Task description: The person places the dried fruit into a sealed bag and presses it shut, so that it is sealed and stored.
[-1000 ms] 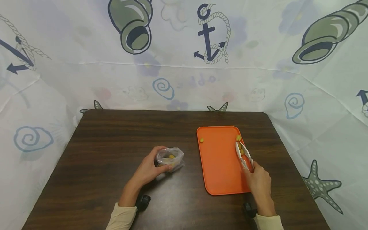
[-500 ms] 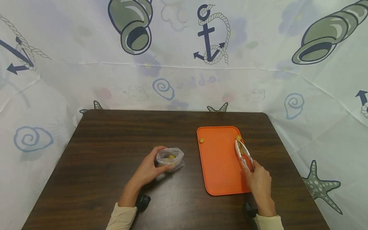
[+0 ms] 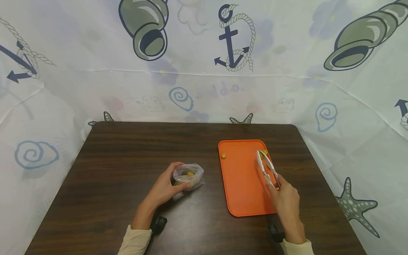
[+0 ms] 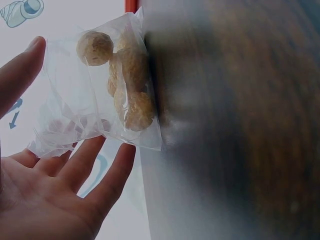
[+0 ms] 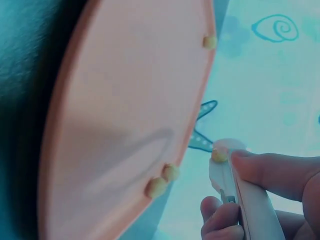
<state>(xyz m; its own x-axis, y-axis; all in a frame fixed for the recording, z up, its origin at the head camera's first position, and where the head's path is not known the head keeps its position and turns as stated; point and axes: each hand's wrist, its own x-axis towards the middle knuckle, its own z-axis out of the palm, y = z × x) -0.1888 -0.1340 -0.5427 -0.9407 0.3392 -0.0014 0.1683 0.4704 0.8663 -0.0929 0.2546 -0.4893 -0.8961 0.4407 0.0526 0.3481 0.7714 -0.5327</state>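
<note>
My left hand holds a clear plastic bag upright on the table, thumb on one side and fingers on the other. Several round tan balls with a rough surface lie inside the bag. With my right hand I grip white-edged tongs above the right side of an orange tray. In the right wrist view one ball sits between the tong tips. Two more balls rest together at the tray's edge, and a single ball lies at its far left corner.
The dark wooden table carries the tray on the right and the bag left of it. A pale printed cloth with sea motifs hangs behind and around the table. The tray has a low raised rim.
The tongs have lifted a little and shifted left from the balls at the tray's right edge, with one ball between their tips. My left hand and the bag have stayed put.
</note>
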